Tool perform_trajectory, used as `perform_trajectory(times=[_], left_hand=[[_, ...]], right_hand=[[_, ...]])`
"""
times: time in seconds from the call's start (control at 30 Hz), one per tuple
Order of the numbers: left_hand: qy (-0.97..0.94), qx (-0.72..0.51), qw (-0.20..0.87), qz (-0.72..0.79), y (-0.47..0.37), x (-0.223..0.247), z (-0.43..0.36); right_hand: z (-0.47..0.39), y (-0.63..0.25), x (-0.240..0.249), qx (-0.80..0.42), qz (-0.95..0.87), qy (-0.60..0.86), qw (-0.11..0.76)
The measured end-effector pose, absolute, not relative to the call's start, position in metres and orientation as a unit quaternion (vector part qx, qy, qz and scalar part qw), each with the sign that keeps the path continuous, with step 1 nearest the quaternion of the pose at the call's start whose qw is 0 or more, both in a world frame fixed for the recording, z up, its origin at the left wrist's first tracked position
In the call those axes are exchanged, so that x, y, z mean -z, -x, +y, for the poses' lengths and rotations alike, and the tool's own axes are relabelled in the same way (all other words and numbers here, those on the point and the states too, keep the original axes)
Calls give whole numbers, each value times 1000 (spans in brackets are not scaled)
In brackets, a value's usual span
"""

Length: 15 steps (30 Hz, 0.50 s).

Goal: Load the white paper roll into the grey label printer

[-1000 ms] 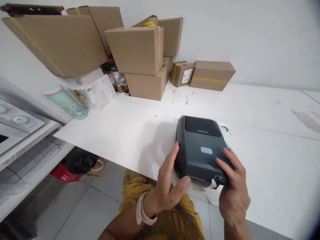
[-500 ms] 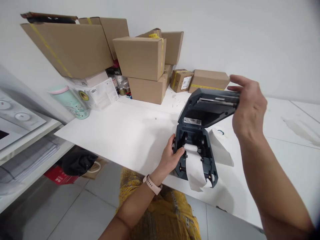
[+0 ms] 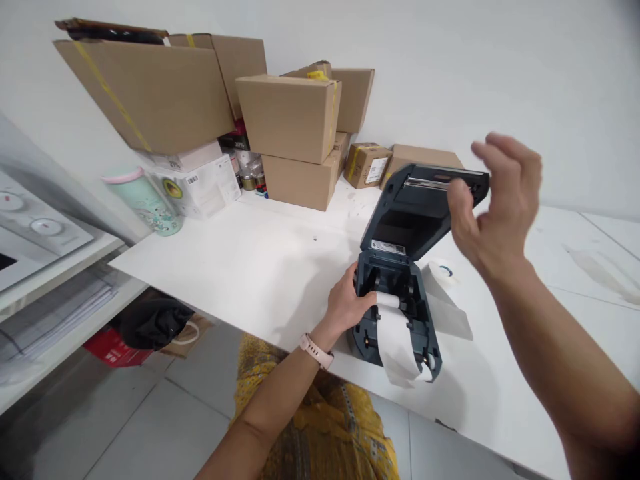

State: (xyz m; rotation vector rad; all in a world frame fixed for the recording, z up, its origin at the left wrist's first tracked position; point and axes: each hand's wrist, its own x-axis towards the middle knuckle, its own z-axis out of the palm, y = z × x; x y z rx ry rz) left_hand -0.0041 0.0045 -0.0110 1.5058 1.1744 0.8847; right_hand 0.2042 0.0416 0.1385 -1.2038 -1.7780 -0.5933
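Observation:
A dark grey label printer (image 3: 367,340) stands at the front of the table with its lid (image 3: 425,200) tilted up. Inside lies a small white paper roll (image 3: 387,299), and a paper strip (image 3: 397,343) runs from it over the front edge. My left hand (image 3: 349,300) grips the printer's left wall, thumb over the rim beside the roll, fingers partly hidden outside. By the lid's raised right corner, my right hand (image 3: 503,207) has its fingers spread; its thumb overlaps the lid's edge, and I cannot tell whether it touches.
Right of the printer lies another paper roll (image 3: 441,269) with a loose strip. Cardboard boxes (image 3: 287,120) are stacked at the back of the white table (image 3: 240,267). A mint tumbler (image 3: 150,203) stands at the left beside a white box (image 3: 200,190).
The lid stands a little higher. My right hand has gone from holding the lid's edge to spread fingers. My left hand keeps its place on the printer.

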Motion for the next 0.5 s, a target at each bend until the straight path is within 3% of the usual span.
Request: perform_trajectory(times=[0.07,0.1,0.27,0.5], left_hand=[[-625,-366,494,482,4,9,4],[-626,-368,492,481,4,8,4],[-643,-343,473,495,4,3,4],[-721,-312,398,474,6,6,1]], right_hand=[[14,-196,-117,314,-746,391,439],[3,-194,-104,298,-780,388,391],[-11,-195,-45,63,-887,450,82],[4,-185,-31,-19,-888,458,-50]])
